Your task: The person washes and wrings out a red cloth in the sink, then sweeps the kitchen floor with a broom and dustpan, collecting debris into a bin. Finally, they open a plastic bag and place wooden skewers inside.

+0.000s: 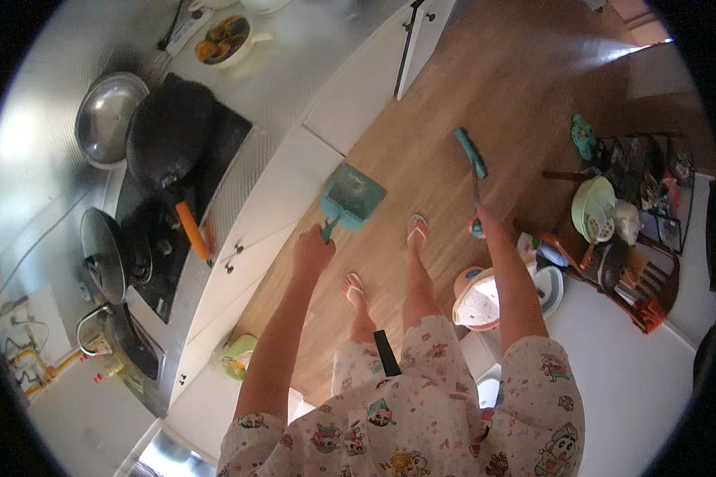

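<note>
My left hand (314,245) grips the handle of a teal plastic dustpan (354,194), held in front of the white cabinet doors. Some pale dust or crumbs show inside its pan. In my right hand (479,223) is the handle of a small teal hand broom (470,153), whose head points away from me over the wood-look floor (417,155). Broom and dustpan are apart. Whether either one touches the floor, I cannot tell. My feet in white flip-flops stand below and between them.
Along the left runs a metal-topped counter with a black wok (170,131), its orange handle (192,231) jutting toward the edge, and a sink (134,343). A green bin (238,356) stands by the cabinets. On the right are a loaded rack (644,185), a green basin (590,208) and a lined bin (477,303).
</note>
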{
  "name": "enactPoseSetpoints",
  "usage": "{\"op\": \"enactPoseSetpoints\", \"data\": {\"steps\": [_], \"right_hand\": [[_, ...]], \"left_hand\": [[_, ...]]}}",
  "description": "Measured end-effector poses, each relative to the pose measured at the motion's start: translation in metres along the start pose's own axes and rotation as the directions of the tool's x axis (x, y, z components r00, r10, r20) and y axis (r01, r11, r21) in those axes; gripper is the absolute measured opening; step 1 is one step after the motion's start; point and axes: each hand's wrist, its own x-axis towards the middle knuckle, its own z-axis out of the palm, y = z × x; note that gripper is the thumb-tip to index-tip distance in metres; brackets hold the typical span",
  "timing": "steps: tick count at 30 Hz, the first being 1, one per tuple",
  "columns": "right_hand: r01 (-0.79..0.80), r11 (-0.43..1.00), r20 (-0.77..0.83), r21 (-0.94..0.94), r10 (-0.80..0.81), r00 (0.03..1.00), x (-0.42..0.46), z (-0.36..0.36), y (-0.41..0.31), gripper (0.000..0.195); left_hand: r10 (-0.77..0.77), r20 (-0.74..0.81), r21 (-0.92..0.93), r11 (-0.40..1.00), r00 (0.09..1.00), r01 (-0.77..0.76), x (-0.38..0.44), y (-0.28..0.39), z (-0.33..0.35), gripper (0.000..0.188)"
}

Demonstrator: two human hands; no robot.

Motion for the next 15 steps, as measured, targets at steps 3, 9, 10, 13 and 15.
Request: {"op": "enactPoseSetpoints", "data": {"steps": [3, 9, 10, 13, 15], "right_hand": [[0.095, 0.803, 0.032, -0.588, -0.094, 0.995, 0.018, 0.039, -0.096, 0.044], [0.270, 0.226, 0.232, -0.936, -0.184, 0.955, 0.100, 0.118, -0.168, 0.028], [0.235, 0.189, 0.206, -0.953, -0.159, 0.965, 0.085, 0.145, -0.168, 0.024], [0.310, 0.155, 0.290, -0.938, -0.139, 0.947, 0.105, 0.167, -0.125, 0.026], [0.422, 0.206, 0.393, -0.883, -0.169, 0.904, 0.162, 0.139, -0.068, 0.042]], "left_hand": [[-0.038, 0.005, 0.046, 0.998, 0.999, 0.037, 0.018, 0.021, -0.007, 0.021], [-0.113, 0.036, 0.102, 0.989, 0.993, 0.108, 0.043, 0.016, -0.022, 0.019], [-0.131, 0.014, 0.108, 0.986, 0.991, 0.129, 0.042, 0.014, -0.023, 0.018], [-0.114, -0.028, 0.087, 0.989, 0.993, 0.116, 0.052, 0.026, -0.030, 0.015], [-0.092, 0.015, 0.092, 0.992, 0.996, 0.090, 0.069, 0.034, -0.030, 0.015]]}}
